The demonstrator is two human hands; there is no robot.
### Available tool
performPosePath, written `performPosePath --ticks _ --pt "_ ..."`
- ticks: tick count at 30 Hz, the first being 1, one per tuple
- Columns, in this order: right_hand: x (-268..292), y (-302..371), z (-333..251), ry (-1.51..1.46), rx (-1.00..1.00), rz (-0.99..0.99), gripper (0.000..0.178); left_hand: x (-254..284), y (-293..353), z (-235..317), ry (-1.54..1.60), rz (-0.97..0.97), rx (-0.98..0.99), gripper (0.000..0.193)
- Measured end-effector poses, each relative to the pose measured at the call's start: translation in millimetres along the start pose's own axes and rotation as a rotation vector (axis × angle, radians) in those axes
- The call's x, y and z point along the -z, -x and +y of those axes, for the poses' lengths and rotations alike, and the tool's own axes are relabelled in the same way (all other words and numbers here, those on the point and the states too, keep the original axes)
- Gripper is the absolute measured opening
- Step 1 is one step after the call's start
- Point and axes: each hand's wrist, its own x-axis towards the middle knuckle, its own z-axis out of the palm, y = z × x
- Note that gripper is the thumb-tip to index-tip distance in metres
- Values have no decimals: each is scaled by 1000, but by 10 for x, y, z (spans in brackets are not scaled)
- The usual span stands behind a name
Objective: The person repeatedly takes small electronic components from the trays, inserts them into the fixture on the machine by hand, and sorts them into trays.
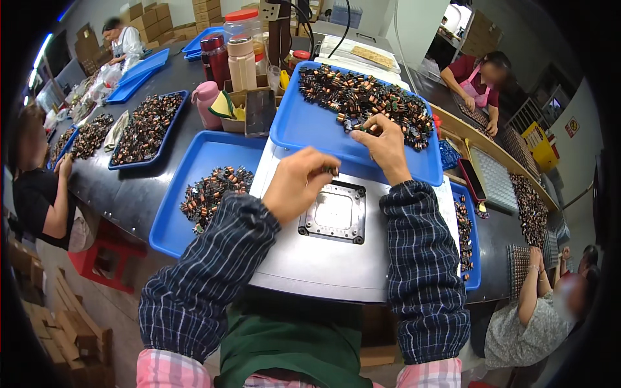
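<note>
My left hand is closed in a pinch around a small dark component, to the upper left of a square metal fixture with a bright, glaring centre. Most of that component is hidden by the fingers. My right hand reaches over the near part of a blue tray, its thumb and forefinger closed on a small coil component beside the pile. Heaped in this tray are many small copper-and-black coil components. The fixture is set into a silver metal plate between my forearms.
Another blue tray with coil components stands at left, and a narrower one at right. Behind are a pink bottle, tumblers and a dark phone-like slab. Other people work at left, far right and lower right.
</note>
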Motion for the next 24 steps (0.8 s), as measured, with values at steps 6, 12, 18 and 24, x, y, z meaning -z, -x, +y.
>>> performPosePath --ticks 6,12,18,24 --pt "126 184 -258 -374 -158 -80 17 -12 213 61 -227 -227 -149 17" --pt "194 508 -445 -345 -186 -309 14 -71 199 60 -379 -242 -255 17" --pt "210 726 -425 33 43 -317 13 -88 158 74 -395 -269 -259 15" --pt "198 765 -444 120 40 -359 17 -63 173 94 -376 -323 -206 14"
